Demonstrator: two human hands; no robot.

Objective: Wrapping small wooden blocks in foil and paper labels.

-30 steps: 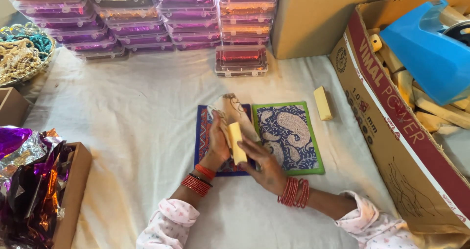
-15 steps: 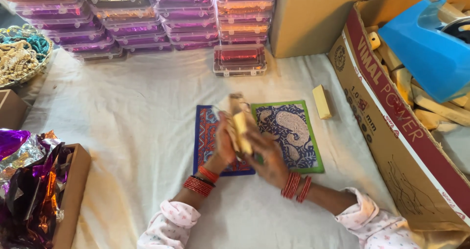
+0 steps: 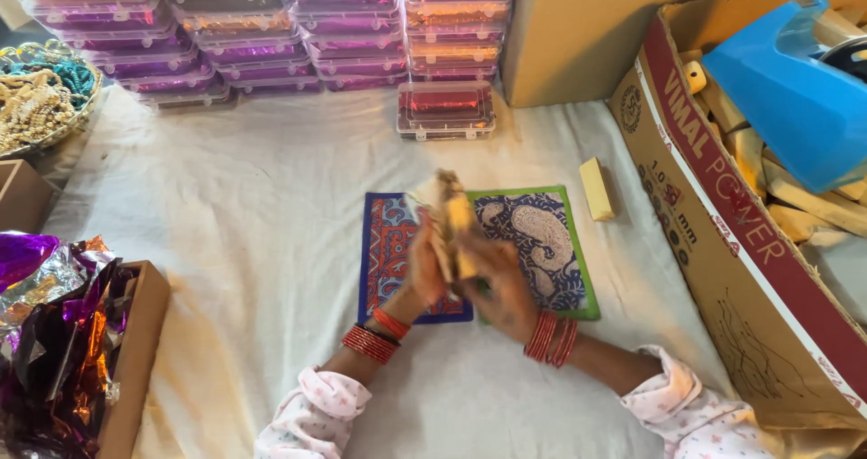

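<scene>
While both hands meet over the cloth, this is how things stand.

Risk: the yellow block (image 3: 461, 233) sits upright and only partly wrapped; if either grip slackens it could slide out of the wrapper (image 3: 432, 217) and drop onto the cards below. The motion blur suggests quick handling, which makes a slip likelier.

Block: between the two sets of fingers, its top end sticking out above them, its lower end hidden inside the grasp.

Left hand (image 3: 423, 274): fingers (image 3: 424, 247) closed against the wrapper on the block's left side; too blurred to tell how tightly.

Right hand (image 3: 499, 287): fingers (image 3: 479, 262) curled round the block from the right and below, clamped on it.

Blue card (image 3: 390, 242): flat on the cloth (image 3: 253, 233), under and left of the fingers.

Green card (image 3: 542, 242): just right of the fingers, touching the blue one.

Spare block (image 3: 596, 189): lying beyond the green card, well apart from the right fingers.

Clear boxes (image 3: 445, 110): stacked far beyond the fingers.

Carton (image 3: 722, 215): off to the right, holding more blocks.
</scene>
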